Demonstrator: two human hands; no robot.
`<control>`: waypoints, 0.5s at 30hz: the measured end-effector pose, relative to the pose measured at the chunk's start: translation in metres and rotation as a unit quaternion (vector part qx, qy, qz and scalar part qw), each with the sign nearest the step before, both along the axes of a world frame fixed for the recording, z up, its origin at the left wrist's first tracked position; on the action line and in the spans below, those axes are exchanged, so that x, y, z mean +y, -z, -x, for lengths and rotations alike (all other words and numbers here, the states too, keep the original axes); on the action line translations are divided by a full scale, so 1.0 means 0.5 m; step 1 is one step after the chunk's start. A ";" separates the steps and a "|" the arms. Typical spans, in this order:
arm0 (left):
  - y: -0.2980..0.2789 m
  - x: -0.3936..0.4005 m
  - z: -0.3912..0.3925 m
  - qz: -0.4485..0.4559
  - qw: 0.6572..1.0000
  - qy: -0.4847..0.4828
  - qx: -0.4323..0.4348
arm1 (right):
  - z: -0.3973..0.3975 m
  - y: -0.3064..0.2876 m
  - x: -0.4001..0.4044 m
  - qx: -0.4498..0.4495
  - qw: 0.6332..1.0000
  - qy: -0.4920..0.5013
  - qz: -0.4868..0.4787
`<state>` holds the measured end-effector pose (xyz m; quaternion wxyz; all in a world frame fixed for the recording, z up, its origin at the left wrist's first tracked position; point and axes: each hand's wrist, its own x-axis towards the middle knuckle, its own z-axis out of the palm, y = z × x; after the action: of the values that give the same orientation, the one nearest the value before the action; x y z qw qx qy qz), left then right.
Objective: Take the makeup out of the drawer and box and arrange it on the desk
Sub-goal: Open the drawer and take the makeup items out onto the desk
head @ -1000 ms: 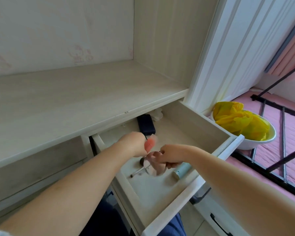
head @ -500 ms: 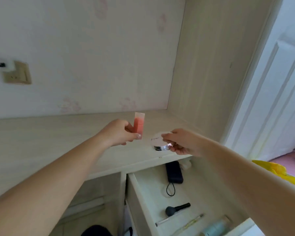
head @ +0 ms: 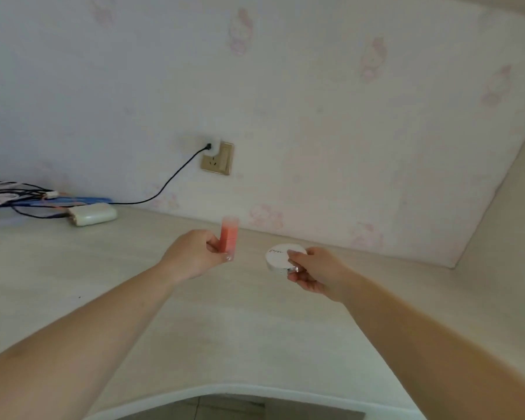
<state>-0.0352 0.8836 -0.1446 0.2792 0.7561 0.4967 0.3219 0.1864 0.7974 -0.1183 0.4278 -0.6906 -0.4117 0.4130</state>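
Note:
My left hand [head: 196,256] grips a small coral-pink tube [head: 229,237] and holds it upright over the pale wooden desk [head: 225,322], near the back wall. My right hand [head: 314,271] pinches a round white compact [head: 281,256] by its near edge, lid up, just right of the tube and low over the desk. The two items are about a hand's width apart. The drawer is out of view below the desk's front edge.
A white power bank [head: 92,214] lies at the back left of the desk beside a bundle of cables [head: 15,195]. A black cord [head: 170,180] runs up to a wall socket [head: 217,159]. A side panel [head: 503,225] closes the desk on the right.
Both hands have come up out of the drawer with the tube and the compact and moved forward over the desk. The view has swung up and left, so the drawer has dropped out of sight.

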 end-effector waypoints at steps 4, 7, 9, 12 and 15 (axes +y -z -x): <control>0.038 0.075 0.078 0.009 0.998 -0.069 0.004 | 0.069 0.048 0.124 0.032 0.999 -0.035 0.010; 0.061 0.125 0.117 0.016 0.994 -0.110 0.006 | 0.116 0.078 0.205 0.053 0.997 -0.053 0.013; 0.074 0.157 0.134 0.025 0.992 -0.127 0.007 | 0.140 0.095 0.247 0.068 0.996 -0.063 0.007; 0.093 0.200 0.146 0.033 0.988 -0.148 0.006 | 0.165 0.121 0.299 0.075 0.996 -0.049 -0.019; 0.110 0.233 0.146 0.031 0.986 -0.165 0.006 | 0.182 0.152 0.334 0.083 0.996 -0.036 -0.027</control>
<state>-0.1084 1.0002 -0.1996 0.2424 0.6566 0.6263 0.3433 0.0952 0.9642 -0.1943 0.4639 -0.6271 -0.4102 0.4726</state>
